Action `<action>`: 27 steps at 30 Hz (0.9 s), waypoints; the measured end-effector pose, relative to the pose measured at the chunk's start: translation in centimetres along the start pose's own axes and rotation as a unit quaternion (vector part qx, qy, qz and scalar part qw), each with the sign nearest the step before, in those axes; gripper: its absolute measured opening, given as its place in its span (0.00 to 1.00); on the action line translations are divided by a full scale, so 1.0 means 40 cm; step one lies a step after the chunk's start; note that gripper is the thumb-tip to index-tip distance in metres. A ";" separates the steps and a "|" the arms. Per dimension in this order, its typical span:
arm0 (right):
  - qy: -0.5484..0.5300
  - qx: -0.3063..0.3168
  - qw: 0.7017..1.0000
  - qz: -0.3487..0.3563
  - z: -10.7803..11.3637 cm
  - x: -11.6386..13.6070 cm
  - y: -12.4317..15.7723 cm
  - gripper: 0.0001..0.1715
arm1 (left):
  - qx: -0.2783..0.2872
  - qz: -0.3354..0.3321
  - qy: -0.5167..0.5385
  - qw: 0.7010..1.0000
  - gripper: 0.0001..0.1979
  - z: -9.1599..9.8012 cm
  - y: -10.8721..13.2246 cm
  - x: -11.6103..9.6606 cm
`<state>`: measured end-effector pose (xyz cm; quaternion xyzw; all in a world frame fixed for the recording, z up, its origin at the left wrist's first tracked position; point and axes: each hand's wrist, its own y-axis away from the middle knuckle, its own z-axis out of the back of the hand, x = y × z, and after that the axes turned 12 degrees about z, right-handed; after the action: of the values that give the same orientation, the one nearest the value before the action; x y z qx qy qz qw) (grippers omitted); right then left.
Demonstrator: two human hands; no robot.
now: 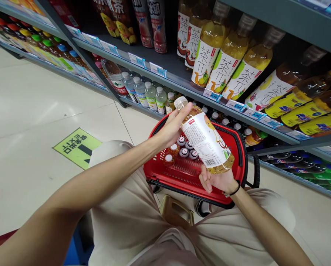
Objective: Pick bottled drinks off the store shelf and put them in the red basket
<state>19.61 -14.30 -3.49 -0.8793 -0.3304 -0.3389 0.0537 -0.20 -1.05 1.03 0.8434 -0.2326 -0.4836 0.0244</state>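
A plastic bottle of golden drink with a white label hangs tilted above the red shopping basket, its white cap toward the upper left. My left hand is closed around its neck, thumb along the near side. Below, my right hand supports the bottle's base with its fingers partly curled; some of the palm is hidden by the bottle. Several small bottles with white or dark-ringed caps stand in the basket's left part. The basket sits between my knees and the shelf.
The drinks shelf runs across the front, with tea bottles on its upper level and small bottles lower down. The black basket handle sticks out right. A green floor sign lies left; a beige stool shows below.
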 end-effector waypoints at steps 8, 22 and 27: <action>0.008 0.007 1.000 -0.014 -0.006 0.004 -0.004 0.59 | -0.006 -0.009 -0.015 1.000 0.30 0.007 -0.002 0.000; 0.018 0.024 0.999 0.027 -0.013 0.003 -0.016 0.55 | -0.013 -0.033 -0.025 0.999 0.28 -0.003 0.005 -0.011; 0.013 0.009 0.999 0.050 -0.004 -0.005 -0.016 0.54 | -0.030 -0.050 -0.028 0.998 0.27 -0.002 -0.005 -0.005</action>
<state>18.99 -13.96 -3.57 -0.8895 -0.2883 -0.3446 0.0826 -0.13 -0.82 1.18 0.8392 -0.1763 -0.5141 0.0195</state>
